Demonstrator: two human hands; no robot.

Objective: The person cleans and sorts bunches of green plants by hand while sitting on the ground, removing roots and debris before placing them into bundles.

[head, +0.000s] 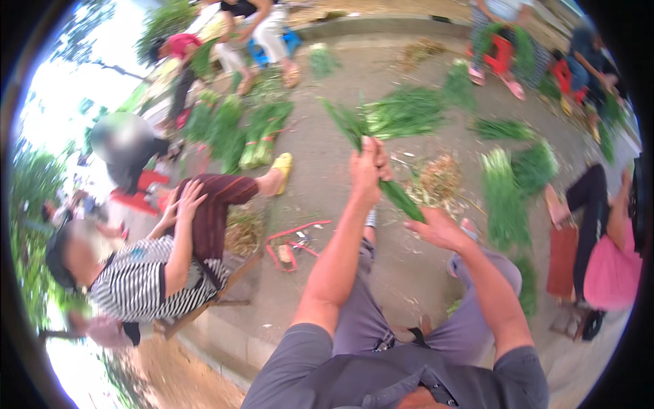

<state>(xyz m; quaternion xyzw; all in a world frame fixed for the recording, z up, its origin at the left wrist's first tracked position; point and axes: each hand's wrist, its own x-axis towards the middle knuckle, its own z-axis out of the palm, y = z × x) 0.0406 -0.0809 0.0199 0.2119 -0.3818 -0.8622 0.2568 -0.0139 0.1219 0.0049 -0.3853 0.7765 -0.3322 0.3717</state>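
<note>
My left hand (366,171) is closed around the middle of a small bunch of long green leafy stalks, likely garlic chives (401,198). The bunch slants from upper left to lower right, its upper leaves fanning out past my fist. My right hand (438,230) is at the lower end of the bunch, thumb apart from the fingers. The stalk ends meet it, but whether it grips them is unclear. On the ground beyond my left hand lies a loose pile of similar greens (406,110). A heap of dry, yellowish trimmings (437,179) lies to the right of the bunch.
Tied green bundles (263,134) lie at the upper left. More greens (503,197) are spread on the right. A red strap (278,240) lies on the ground. A person in a striped shirt (148,271) sits close on the left; another in pink (613,273) sits right.
</note>
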